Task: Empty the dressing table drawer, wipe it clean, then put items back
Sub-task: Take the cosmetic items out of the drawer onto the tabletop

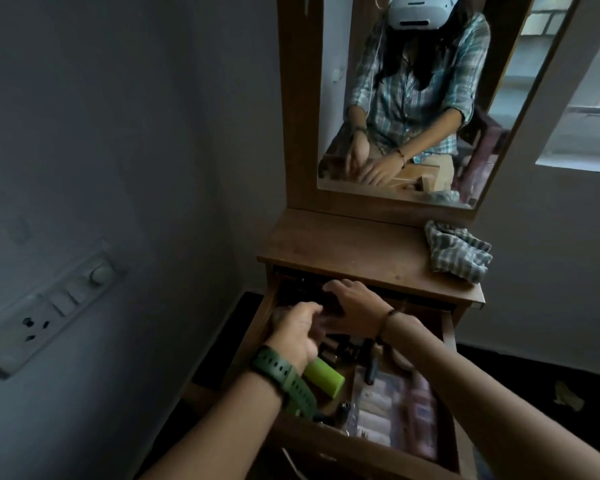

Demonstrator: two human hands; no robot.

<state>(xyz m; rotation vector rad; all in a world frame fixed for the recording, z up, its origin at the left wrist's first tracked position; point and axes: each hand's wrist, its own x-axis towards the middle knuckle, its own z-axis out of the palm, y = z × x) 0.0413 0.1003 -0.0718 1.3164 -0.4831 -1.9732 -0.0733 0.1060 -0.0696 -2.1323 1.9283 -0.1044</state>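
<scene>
- The wooden desk [343, 244] has a smooth brown top; its drawer [448, 334] is pulled open and full.
- A crumpled checked cloth [459, 252] lies on the desk top, at the right, well apart from both hands.
- The right hand [357, 306] and the left hand [297, 329] reach into the dark back of the drawer. Their fingers curl, but I cannot tell what they hold.
- A green cylinder [326, 375] and small dark bottles [347, 351] look smooth; I think they could roll or tip if a wrist pushes them.
</scene>
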